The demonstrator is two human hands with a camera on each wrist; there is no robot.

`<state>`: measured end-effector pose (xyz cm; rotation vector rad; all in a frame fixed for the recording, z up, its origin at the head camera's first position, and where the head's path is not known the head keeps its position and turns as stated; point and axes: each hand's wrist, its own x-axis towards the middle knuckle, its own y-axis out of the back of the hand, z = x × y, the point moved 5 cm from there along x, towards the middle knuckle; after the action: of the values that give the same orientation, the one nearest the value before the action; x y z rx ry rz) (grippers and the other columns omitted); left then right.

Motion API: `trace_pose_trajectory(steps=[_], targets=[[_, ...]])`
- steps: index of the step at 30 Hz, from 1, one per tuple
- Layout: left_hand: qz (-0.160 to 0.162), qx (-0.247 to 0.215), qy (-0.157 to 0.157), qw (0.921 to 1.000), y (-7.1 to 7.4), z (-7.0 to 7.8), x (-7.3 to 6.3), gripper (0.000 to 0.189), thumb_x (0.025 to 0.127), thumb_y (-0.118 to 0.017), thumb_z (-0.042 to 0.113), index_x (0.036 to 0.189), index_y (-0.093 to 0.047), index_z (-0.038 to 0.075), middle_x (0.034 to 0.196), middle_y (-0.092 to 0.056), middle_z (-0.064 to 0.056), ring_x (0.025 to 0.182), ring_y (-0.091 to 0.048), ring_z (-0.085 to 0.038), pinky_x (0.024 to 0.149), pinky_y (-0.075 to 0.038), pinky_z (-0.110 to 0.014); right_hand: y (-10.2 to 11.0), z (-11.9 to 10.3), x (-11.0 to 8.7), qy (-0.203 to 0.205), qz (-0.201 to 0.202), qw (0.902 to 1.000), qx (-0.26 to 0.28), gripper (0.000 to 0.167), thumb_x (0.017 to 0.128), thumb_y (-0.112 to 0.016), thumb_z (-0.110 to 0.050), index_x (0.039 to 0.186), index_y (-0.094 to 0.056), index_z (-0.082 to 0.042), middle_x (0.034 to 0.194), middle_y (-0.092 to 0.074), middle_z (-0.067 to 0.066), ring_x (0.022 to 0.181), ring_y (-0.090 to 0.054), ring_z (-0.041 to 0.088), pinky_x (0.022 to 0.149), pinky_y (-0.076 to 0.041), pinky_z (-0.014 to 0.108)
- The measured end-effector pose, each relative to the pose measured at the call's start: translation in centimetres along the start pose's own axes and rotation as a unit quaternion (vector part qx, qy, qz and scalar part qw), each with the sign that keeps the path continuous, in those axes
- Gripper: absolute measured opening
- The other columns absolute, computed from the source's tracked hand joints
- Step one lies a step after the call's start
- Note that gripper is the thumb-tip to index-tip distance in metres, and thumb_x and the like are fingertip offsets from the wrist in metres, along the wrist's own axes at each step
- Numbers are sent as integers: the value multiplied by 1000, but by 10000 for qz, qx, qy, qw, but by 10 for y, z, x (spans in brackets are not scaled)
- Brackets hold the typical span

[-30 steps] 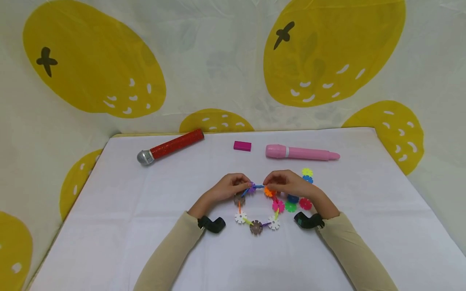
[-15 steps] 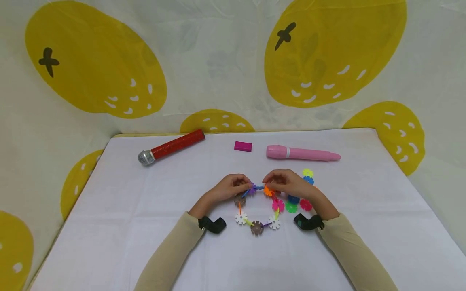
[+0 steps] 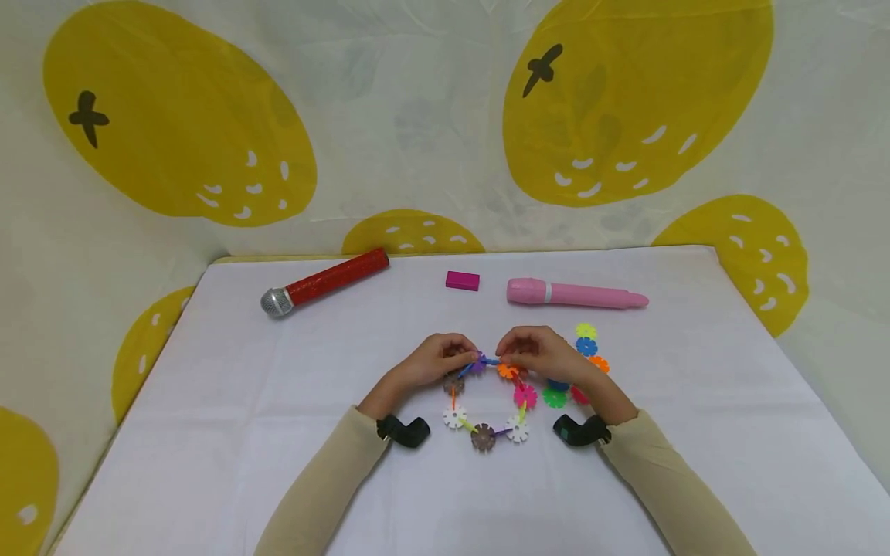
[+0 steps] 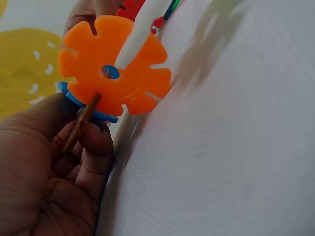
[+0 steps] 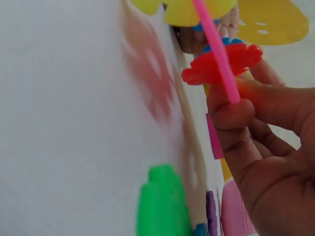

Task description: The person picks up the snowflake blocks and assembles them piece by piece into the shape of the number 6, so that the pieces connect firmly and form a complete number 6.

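Compared with half a second ago, the loop of small notched plastic discs in many colours sits slightly further left, and the right hand has shifted left with it. A loose flat orange plastic disc, partly covered by that wrist then, now shows just right of it.

The loop lies mid-table on the white cloth, well apart from the far edge. Nearer that edge lie a red glittery microphone with a silver head at left, a magenta oblong block in the middle and a pink plastic microphone at right. Cloth stretches broadly to either side of the beige sleeves.

The left hand pinches the loop's far left beside a purple notched disc, thumb against finger. The right pinches it beside an orange notched disc; exactly which piece is hard to tell.
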<state>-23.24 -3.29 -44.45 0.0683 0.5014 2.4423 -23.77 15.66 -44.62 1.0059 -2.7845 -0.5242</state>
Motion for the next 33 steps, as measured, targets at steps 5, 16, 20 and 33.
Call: trace_pose_trajectory(steps=[5,16,20,33], targets=[[47,4,-24,10000,-2,-28,11,19,96,-62,14,106,-68,-1,85,-66,-6,72,-52,-12,65,-43,-20,-2,-1,0,25,120,9999,14,8,92,-60,4,97,-65,1,90,-65,15,71,-57,20,63,-51,24],[92,-37,-99,9999,0,-32,11,18,96,-63,17,103,-69,1,82,-64,-5,71,-51,-11,64,-43,-20,-6,-7,2,446,234,9983,309,9,91,-59,10,92,-54,3,88,-57,18,76,-59,20,64,-51,23],[65,-21,-91,9999,0,-32,12,18,96,-63,17,103,-69,1,82,-64,-4,71,-51,-10,65,-44,-20,-6,-8,2,436,168,9975,526,11,90,-57,12,87,-50,5,87,-57,21,79,-62,17,65,-51,22],[-40,35,-181,9998,-2,-31,14,17,96,-63,16,103,-69,1,82,-64,-3,70,-51,-9,64,-44,-20,-4,-2,3,475,50,9980,404,12,89,-58,14,87,-49,5,87,-60,21,80,-64,16,70,-53,22]])
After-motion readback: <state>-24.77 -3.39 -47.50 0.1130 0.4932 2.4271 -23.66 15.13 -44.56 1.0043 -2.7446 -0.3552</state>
